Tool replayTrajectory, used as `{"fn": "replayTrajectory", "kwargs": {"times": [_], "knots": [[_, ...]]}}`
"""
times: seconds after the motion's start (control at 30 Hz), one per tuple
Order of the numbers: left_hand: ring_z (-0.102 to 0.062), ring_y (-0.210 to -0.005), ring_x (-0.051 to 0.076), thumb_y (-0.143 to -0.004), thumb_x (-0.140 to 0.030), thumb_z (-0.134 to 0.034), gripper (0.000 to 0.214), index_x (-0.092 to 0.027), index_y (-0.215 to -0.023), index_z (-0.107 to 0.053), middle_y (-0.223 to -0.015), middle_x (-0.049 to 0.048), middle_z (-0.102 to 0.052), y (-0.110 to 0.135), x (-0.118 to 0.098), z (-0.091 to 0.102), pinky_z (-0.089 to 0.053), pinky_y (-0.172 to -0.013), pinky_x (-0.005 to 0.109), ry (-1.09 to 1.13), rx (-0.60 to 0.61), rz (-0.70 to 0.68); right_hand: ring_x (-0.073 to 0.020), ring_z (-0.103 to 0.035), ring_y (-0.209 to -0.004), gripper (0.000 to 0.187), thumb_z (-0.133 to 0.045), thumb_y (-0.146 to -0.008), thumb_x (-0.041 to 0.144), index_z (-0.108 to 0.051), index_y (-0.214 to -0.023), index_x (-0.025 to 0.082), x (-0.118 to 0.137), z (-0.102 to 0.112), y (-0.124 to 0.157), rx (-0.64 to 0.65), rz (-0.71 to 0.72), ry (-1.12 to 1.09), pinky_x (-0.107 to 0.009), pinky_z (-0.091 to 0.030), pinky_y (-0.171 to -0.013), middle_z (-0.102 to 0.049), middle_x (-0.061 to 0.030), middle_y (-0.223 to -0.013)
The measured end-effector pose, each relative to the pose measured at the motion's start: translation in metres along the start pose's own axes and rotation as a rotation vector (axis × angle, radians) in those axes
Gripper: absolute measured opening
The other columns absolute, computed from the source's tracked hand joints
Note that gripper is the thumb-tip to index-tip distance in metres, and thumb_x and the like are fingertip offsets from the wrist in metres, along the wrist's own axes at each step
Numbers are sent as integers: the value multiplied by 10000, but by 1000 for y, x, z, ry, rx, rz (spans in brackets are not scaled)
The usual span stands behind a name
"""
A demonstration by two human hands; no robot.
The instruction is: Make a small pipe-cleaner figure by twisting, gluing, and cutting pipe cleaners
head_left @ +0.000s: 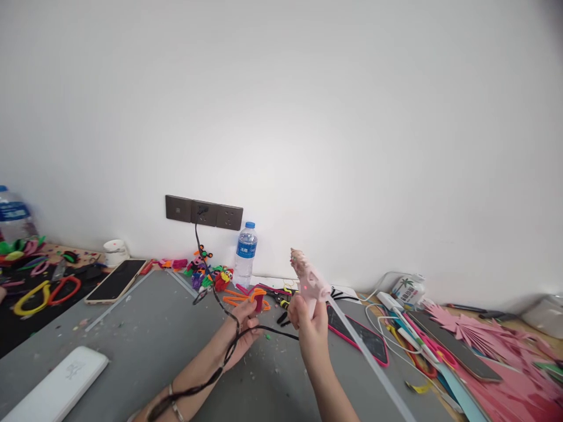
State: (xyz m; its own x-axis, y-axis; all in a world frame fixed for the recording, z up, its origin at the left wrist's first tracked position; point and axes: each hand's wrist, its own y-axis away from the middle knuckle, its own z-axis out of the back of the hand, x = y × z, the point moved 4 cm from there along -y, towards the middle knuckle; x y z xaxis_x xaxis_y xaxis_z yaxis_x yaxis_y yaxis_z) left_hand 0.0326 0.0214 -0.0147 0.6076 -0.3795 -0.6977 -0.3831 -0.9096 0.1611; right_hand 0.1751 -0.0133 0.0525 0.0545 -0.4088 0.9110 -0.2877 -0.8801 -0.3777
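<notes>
My right hand (pixel 310 319) grips a pink hot glue gun (pixel 310 280) by its handle, nozzle pointing up and left, with a long clear glue stick (pixel 369 357) trailing back from it. Its black cord (pixel 220 305) runs from the wall socket (pixel 203 211) across my left forearm. My left hand (pixel 246 331) is closed around a small red and orange pipe-cleaner piece (pixel 258 299), held just left of the gun above the grey table (pixel 145 334).
A water bottle (pixel 245 253) stands by the wall beside a pile of pipe-cleaner figures (pixel 211 275). Phones lie at left (pixel 115 280) and centre right (pixel 358 334). A white power bank (pixel 57 384) sits front left. Pink paper cut-outs (pixel 497 351), cables and scissors (pixel 44 293) crowd the sides.
</notes>
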Motion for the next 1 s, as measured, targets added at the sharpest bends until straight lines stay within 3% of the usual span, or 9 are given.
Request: {"fn": "replayTrajectory", "kwargs": {"times": [0.1,0.23,0.37,0.47,0.57,0.73,1.0], "knots": [[-542,-489,84,-633,-426,-797,392,-204,-928,-666,-780,17,-670,-16,5,15,-436,-498,233,-134,-52,-101,-90,-241,-413,338,-530,-850,551,-465,-756,233,-3,-2,2,48,4,-127,-237,-215,-405,-312,85,-493],[-557,-479,108,-532,-460,-836,429,-188,-802,-644,-570,-31,-596,-32,0,30,-441,-490,233,-212,-113,-280,-75,-237,-396,404,-518,-866,547,-415,-642,228,-13,-9,10,162,-49,-219,-226,-188,-395,-329,76,-477],[-640,-646,152,-491,-380,-868,392,-159,-744,-664,-716,27,-701,-31,-17,33,-498,-584,238,-265,-138,-394,-64,-227,-357,324,-504,-874,548,-507,-844,226,-25,-13,17,206,-135,-265,-206,-196,-383,-351,97,-450],[-673,-809,211,-543,-339,-845,362,-147,-820,-713,-832,74,-742,-25,-29,33,-522,-740,291,-344,-179,-441,-63,-237,-335,404,-497,-869,563,-500,-1064,209,-31,-15,21,216,-181,-246,-195,-209,-370,-373,109,-443],[-672,-901,253,-623,-347,-798,382,-149,-942,-730,-894,94,-752,-21,-36,33,-512,-832,343,-440,-216,-443,-58,-254,-329,462,-499,-861,576,-483,-1112,189,-35,-16,23,226,-227,-214,-190,-232,-364,-382,114,-453],[-645,-1027,272,-675,-332,-756,307,-178,-940,-748,-1054,93,-731,-12,-45,27,-484,-920,360,-529,-228,-516,-61,-297,-335,410,-520,-844,587,-512,-935,188,-40,-14,23,227,-257,-127,-188,-254,-354,-405,103,-454],[-660,-932,228,-666,-302,-758,295,-179,-913,-652,-920,63,-705,-10,-50,28,-514,-833,328,-499,-305,-580,-66,-314,-338,397,-534,-833,585,-460,-712,213,-38,-14,24,238,-267,-62,-196,-251,-351,-404,89,-433]]}}
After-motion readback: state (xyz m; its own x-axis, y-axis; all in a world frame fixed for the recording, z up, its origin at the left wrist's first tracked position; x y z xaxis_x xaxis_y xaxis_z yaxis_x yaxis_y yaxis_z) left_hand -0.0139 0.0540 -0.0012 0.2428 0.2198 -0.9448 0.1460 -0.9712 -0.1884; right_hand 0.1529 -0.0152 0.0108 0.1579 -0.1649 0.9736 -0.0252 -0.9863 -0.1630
